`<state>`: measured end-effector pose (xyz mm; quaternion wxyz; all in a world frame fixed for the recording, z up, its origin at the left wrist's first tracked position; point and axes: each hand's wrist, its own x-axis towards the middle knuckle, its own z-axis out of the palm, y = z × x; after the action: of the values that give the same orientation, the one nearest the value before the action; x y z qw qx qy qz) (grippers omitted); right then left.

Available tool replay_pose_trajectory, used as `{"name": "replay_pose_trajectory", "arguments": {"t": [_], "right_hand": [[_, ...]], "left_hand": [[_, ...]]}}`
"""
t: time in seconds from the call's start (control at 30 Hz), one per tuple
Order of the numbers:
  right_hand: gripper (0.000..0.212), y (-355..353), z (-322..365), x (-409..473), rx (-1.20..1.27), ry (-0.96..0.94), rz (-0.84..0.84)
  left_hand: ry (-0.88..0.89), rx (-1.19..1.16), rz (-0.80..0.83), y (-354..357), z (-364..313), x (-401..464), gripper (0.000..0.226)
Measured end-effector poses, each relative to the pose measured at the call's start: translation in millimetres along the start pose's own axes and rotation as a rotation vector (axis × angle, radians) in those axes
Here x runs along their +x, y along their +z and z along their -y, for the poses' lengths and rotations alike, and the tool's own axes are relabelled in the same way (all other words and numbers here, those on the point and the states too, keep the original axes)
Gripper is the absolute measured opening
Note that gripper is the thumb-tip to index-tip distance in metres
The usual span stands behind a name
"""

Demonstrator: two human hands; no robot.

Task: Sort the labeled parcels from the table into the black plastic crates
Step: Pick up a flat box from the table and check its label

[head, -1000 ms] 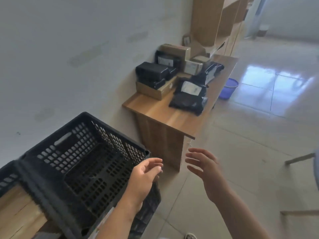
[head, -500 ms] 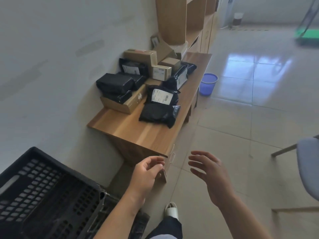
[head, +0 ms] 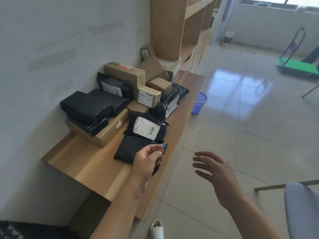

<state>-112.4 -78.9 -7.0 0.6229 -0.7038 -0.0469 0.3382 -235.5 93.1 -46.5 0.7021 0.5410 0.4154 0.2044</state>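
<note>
Over the near end of the wooden table (head: pixel 86 163) your left hand (head: pixel 148 159) hovers above a plain black bag (head: pixel 133 150), fingers loosely curled and holding nothing, though whether the fingertips touch the bag you cannot tell; your right hand (head: pixel 215 171) hangs out over the tiled floor (head: pixel 241 135), fingers spread and empty; behind the plain bag lies a black bag with a white label (head: pixel 146 128), then stacked brown boxes (head: pixel 124 73) and more black parcels against the wall; a corner of the black crate (head: pixel 10 229) shows at the bottom left.
</note>
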Motion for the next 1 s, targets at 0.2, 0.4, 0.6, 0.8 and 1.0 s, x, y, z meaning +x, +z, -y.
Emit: {"name": "replay_pose_trajectory", "arguments": {"t": [0.2,0.4,0.6,0.8,1.0], "right_hand": [[0.015,26.3,34.9,73.2,-0.075,0.002,0.049],[0.014,67.9,73.8,153.3,-0.175,0.002,0.203],[0.017,125.2,105.1,260.9,-0.295,-0.016,0.419],[0.040,177.8,128.5,376.7,-0.544,-0.120,0.586],[0.095,272.2,168.0,475.2,-0.972,-0.487,0.649]], "left_hand": [[-0.005,-0.007,-0.065,2.6,-22.3,63.3,0.017],[-0.011,-0.034,-0.194,-2.6,-31.2,103.6,0.016],[-0.071,-0.028,-0.375,12.6,-26.3,145.3,0.018],[-0.142,-0.145,-0.621,42.8,-45.9,185.8,0.016],[-0.159,-0.163,-0.702,64.9,-65.3,212.2,0.013]]}}
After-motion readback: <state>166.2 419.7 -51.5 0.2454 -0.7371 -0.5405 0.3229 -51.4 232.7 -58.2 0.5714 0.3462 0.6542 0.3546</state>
